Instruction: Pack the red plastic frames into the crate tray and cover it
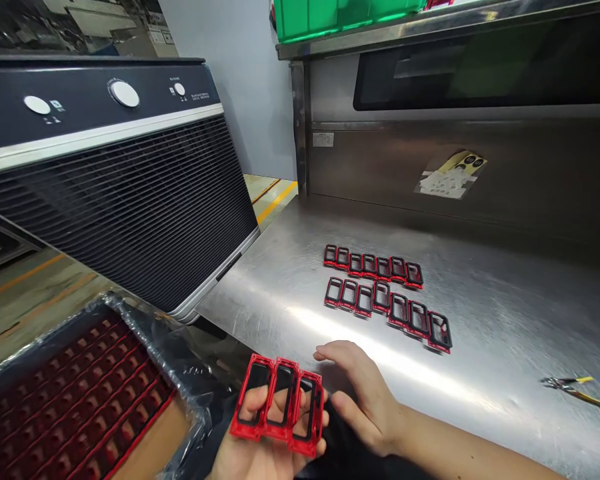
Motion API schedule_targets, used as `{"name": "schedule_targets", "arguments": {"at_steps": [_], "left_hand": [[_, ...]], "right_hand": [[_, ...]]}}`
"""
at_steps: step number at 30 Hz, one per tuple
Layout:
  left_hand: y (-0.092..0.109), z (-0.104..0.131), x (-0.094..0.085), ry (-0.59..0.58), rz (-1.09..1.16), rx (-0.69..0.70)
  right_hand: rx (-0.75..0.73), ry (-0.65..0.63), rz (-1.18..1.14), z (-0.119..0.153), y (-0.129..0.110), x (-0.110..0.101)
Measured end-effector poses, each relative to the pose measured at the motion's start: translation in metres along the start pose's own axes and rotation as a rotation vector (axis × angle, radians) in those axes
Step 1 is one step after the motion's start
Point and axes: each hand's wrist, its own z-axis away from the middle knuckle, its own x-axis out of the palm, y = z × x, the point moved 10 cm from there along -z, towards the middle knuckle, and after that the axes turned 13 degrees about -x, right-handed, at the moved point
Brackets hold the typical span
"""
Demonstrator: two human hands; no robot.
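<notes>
The table [505, 313] is metal, shiny and finely scratched. The three joined frames [269, 400] look like smooth, glossy red plastic with black rims. The bin [350, 19] above is slick green plastic, and the machine [140, 207] has a ribbed dark front. A crinkled, shiny plastic bag [193, 383] meets matt brown cardboard [157, 433].

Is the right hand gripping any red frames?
No, the right hand is empty, beside the three red frames in the left hand.
</notes>
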Motion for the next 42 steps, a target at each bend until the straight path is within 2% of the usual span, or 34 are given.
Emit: {"name": "schedule_targets", "arguments": {"at_steps": [6, 12, 17, 20, 23, 26, 31, 33, 35, 37, 40, 42], "left_hand": [[0.0, -0.001, 0.002, 0.006, -0.017, 0.009], [0.0, 0.005, -0.018, 0.115, -0.021, 0.063], [0.003, 0.005, -0.024, 0.154, -0.043, 0.097], [0.003, 0.007, -0.032, 0.235, -0.067, 0.126], [0.003, 0.022, -0.054, 0.427, -0.126, 0.189], [0.01, 0.055, -0.081, 0.692, -0.28, 0.298], [0.05, 0.127, -0.108, 1.052, -0.675, 0.527], [0.067, 0.155, -0.124, 1.25, -0.903, 0.463], [0.083, 0.187, -0.147, 1.534, -1.124, 0.299], [0.095, 0.217, -0.169, 1.719, -1.175, 0.192], [0.102, 0.246, -0.191, 1.897, -1.212, 0.034], [0.101, 0.251, -0.198, 1.943, -1.251, -0.07]], "right_hand": [[0.002, -0.012, 0.018, -0.001, -0.001, 0.0], [0.013, -0.024, 0.004, 0.0, 0.0, 0.001], [0.02, -0.035, 0.01, -0.001, 0.001, 0.001], [0.023, -0.027, 0.011, 0.001, 0.0, 0.001], [0.047, -0.03, 0.018, 0.008, 0.003, 0.002], [0.06, -0.024, 0.021, 0.016, 0.008, 0.003], [0.011, -0.083, 0.073, 0.022, 0.008, 0.006], [0.038, -0.101, 0.106, 0.026, 0.011, 0.006], [0.047, -0.121, 0.12, 0.03, 0.012, 0.007], [0.014, -0.14, 0.126, 0.033, 0.011, 0.008], [-0.024, -0.157, 0.149, 0.035, 0.011, 0.009], [-0.031, -0.161, 0.177, 0.036, 0.013, 0.009]]}}
